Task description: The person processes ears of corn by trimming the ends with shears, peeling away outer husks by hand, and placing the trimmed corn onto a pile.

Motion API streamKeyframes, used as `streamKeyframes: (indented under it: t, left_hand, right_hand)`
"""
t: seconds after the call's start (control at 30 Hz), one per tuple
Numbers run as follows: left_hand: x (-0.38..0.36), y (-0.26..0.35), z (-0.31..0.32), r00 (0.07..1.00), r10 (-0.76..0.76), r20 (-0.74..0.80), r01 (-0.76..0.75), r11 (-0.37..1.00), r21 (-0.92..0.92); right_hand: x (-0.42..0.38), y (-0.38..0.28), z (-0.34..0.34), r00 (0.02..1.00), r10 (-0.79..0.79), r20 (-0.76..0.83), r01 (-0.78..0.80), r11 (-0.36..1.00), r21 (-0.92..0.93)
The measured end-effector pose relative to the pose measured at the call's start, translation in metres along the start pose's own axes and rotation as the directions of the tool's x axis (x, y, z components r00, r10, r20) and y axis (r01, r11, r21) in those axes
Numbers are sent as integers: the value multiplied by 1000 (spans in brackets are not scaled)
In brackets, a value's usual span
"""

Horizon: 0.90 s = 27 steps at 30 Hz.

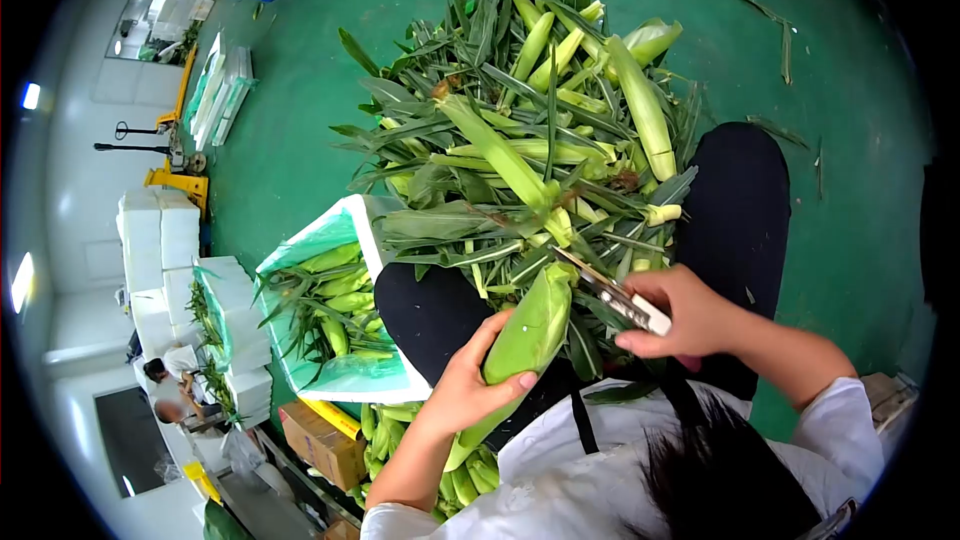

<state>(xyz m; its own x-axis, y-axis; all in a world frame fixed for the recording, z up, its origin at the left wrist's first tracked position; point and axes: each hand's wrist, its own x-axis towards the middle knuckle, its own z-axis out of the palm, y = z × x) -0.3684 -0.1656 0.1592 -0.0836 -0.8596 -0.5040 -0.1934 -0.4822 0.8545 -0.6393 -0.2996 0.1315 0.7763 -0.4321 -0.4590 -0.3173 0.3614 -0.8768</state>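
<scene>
My left hand (pixel 478 380) is wrapped round an ear of corn (pixel 535 325) in its green husk, tilted with its top end up and to the right. In my right hand (pixel 675 315) is a cutting tool (pixel 630 306) with a pale handle, its metal end pointing up-left close to the top of the ear. Whether the tool touches the ear is too small to tell. Just beyond both hands lies a large heap of husks, leaves and stalks (pixel 500 150), between my dark-clad knees.
To the left stands a white foam box (pixel 372 240) lined with green film, holding several ears. Below it are more ears (pixel 465 480) and a cardboard box (pixel 322 445). Farther left are stacked foam boxes (pixel 150 240), a yellow pallet jack (pixel 182 180) and another person (pixel 180 370).
</scene>
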Motion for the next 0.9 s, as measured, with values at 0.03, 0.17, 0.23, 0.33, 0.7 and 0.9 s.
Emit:
streamKeyframes:
  t: [0.03,0.17,0.23,0.33,0.7,0.9]
  left_hand:
    - [0,3,-1,1000,24,1,-24,999,22]
    - [-3,-6,3,987,5,-162,-33,985,-167]
    - [-1,-8,8,955,-61,-292,-36,948,-316]
    - [5,-7,6,883,-83,-462,-172,858,-484]
    - [43,16,28,438,198,-877,-798,534,-278]
    - [47,-18,44,384,147,-912,-768,598,-227]
  right_hand:
    - [-9,-4,3,1000,-10,11,9,997,76]
    - [-36,-6,23,998,-56,-38,68,818,572]
    - [-40,-6,25,998,-52,30,26,829,558]
    - [-34,6,38,968,-77,240,-49,878,477]
    - [-3,-5,58,954,30,297,-197,812,550]
    - [38,19,82,995,-11,-95,48,917,396]
